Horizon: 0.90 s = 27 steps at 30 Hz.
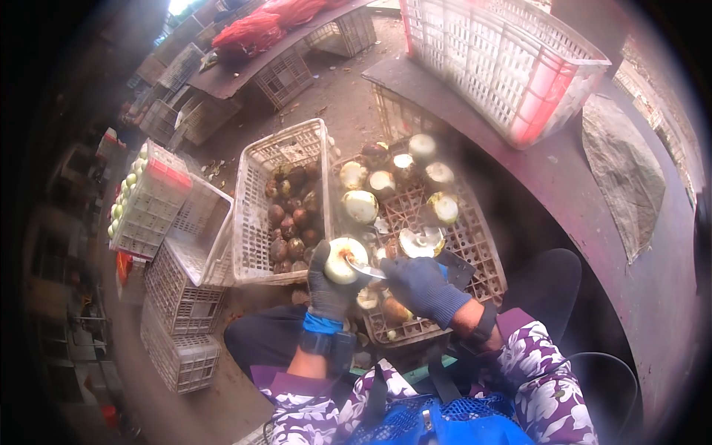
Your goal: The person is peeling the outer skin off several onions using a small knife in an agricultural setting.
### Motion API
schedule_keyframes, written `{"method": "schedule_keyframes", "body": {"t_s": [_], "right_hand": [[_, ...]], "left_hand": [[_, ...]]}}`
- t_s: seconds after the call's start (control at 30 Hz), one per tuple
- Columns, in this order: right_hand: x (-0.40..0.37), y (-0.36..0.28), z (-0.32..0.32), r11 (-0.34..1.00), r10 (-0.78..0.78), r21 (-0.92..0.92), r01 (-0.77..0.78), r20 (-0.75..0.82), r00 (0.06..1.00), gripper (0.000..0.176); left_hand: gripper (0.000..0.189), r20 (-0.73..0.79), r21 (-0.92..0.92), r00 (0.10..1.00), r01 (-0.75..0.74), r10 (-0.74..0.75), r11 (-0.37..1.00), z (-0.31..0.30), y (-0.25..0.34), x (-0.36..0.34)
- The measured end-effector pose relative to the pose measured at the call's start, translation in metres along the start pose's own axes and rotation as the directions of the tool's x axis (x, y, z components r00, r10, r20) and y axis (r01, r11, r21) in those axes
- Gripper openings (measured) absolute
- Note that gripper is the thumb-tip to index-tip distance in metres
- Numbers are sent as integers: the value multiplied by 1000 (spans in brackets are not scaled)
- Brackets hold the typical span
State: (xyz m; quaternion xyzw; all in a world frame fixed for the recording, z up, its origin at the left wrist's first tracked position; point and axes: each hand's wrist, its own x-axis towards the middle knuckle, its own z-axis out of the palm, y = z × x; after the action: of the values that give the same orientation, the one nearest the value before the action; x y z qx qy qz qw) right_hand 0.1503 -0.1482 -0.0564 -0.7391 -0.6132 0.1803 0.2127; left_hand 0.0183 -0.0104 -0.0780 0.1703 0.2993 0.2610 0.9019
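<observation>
My left hand, in a dark glove with a blue band at the wrist, holds a pale, round peeled fruit with a brown patch on its face. My right hand, also gloved, is closed round a knife whose curved blade touches the right side of that fruit. Beyond both hands, several peeled fruits and pieces of peel lie on an upturned plastic crate. Left of it, a white crate holds several brown unpeeled fruits.
Stacked crates stand at the left, one with small green items. A dark tabletop curves along the right, bearing a large white and red crate and a grey cloth. Red bags lie on a far table.
</observation>
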Motion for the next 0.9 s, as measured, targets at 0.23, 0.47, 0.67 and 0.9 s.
{"method": "schedule_keyframes", "body": {"t_s": [0.23,0.47,0.67,0.9], "right_hand": [[7,7,24,698,64,712,78,-171,983,19],[7,9,-3,410,358,882,-231,78,931,30],[9,10,-14,100,317,968,-230,188,930,35],[12,30,16,-67,190,984,-165,175,966,29]], "left_hand": [[50,119,-101,992,62,-50,993,-2,6,-5],[55,167,156,973,-186,160,970,-4,6,-8],[82,399,635,899,-413,181,652,29,16,-33],[84,575,694,806,-571,139,438,39,12,-32]]}}
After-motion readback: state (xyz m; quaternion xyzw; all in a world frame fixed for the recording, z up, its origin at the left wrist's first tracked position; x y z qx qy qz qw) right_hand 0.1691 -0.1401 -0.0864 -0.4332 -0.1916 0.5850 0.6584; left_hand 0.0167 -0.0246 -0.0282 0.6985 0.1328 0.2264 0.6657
